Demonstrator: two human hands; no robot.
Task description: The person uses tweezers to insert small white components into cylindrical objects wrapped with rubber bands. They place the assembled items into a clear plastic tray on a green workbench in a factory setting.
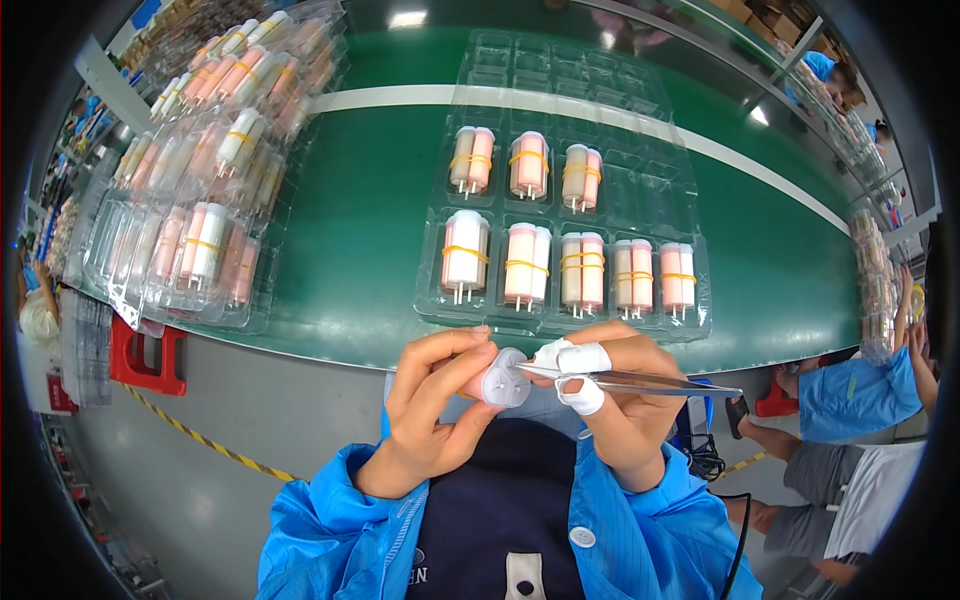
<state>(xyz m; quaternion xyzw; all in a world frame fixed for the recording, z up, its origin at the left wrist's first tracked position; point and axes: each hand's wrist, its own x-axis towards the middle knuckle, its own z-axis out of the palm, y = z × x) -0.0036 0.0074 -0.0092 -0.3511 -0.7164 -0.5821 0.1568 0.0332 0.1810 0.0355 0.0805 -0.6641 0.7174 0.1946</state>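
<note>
Between the fingers and thumb of my left hand [432,400] is a small pink bottle with a translucent round end [506,383], turned toward me. My right hand [625,400] grips metal tweezers [650,383], their tips touching or very near that round end. White finger cots cover the tips of my right thumb and forefinger. Just beyond my hands lies a clear plastic tray [640,200], its front compartments holding rubber-banded bundles of pink and white bottles [527,265]. Thin white stems stick out of the bundles toward me.
Stacked clear trays full of similar bundles [205,245] stand at the left of the green table [360,220]. A red stool [147,358] is on the floor at left. Co-workers, one in a blue top [860,395], are at the right beside more stacked trays [872,290].
</note>
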